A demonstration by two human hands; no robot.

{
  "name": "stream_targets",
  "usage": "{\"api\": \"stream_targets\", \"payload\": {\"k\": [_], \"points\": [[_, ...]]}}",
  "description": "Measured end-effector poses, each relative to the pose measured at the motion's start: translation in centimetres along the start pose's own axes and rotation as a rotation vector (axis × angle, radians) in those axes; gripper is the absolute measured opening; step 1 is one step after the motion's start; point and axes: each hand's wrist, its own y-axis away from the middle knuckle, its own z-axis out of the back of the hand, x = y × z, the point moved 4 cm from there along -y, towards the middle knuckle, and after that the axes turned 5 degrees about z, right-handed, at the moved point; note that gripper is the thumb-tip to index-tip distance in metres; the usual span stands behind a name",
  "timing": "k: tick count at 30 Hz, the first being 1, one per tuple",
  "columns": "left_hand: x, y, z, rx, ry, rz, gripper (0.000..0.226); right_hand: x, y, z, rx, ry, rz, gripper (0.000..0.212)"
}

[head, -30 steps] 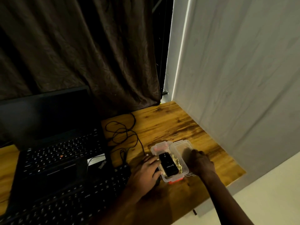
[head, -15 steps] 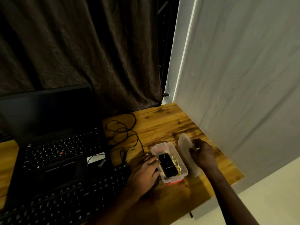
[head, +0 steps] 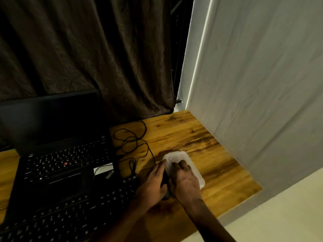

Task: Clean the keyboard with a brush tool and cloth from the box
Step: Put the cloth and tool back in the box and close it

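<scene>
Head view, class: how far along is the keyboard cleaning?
Done: nothing visible; no tool is on the black external keyboard on the wooden desk. In hand: the left hand and right hand are both at the translucent plastic box. Left: take out brush and cloth, then brush and wipe the keys.

Left hand (head: 151,184) holds the clear box (head: 176,155), right hand (head: 185,179) atop it.

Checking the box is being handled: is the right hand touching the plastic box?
Touching. The head view shows fingers of the right hand lying on the plastic box.
</scene>
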Motion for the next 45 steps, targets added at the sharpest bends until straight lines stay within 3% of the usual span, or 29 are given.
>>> {"api": "stream_targets", "payload": {"k": [6,9,11,14,18,22,35,40,43,45], "points": [[0.3,-1.3,1.2,-0.034,0.074,0.016,0.062,-0.5,0.4,0.0,-0.051,-0.218,0.102,0.055],[0.2,-2.2,1.3,-0.037,0.077,0.004,0.051,-2.2,0.6,2.0,-0.2,-0.157,0.052,0.036],[-0.1,-2.8,1.5,-0.04,0.046,0.0,0.048,-3.5,1.0,2.6,-0.175,-0.119,-0.018,0.042],[-1.0,-3.8,2.0,-0.034,0.014,-0.01,0.052,-5.6,2.5,2.2,-0.184,-0.2,-0.131,0.051],[-2.5,-5.6,2.3,0.033,-0.031,0.003,0.065,-7.0,5.6,0.7,-0.299,-0.459,-0.327,0.04],[-2.7,-7.5,1.5,0.148,-0.083,0.08,0.092,-7.4,6.5,-1.2,-0.178,-0.797,-0.603,0.038],[-2.5,-9.6,1.1,0.368,-0.001,0.36,0.131,-8.2,5.7,-1.5,-0.096,-0.624,-0.538,0.053],[-2.6,-9.5,1.1,0.369,0.003,0.365,0.129,-7.5,6.2,0.9,-0.129,-0.663,-0.359,0.036],[-2.8,-9.5,1.1,0.353,0.014,0.358,0.127,-8.1,6.6,0.8,-0.102,-0.659,-0.275,0.051],[-2.8,-9.4,1.0,0.343,0.019,0.359,0.127,-7.9,6.8,0.9,-0.037,-0.701,-0.202,0.049]]}}
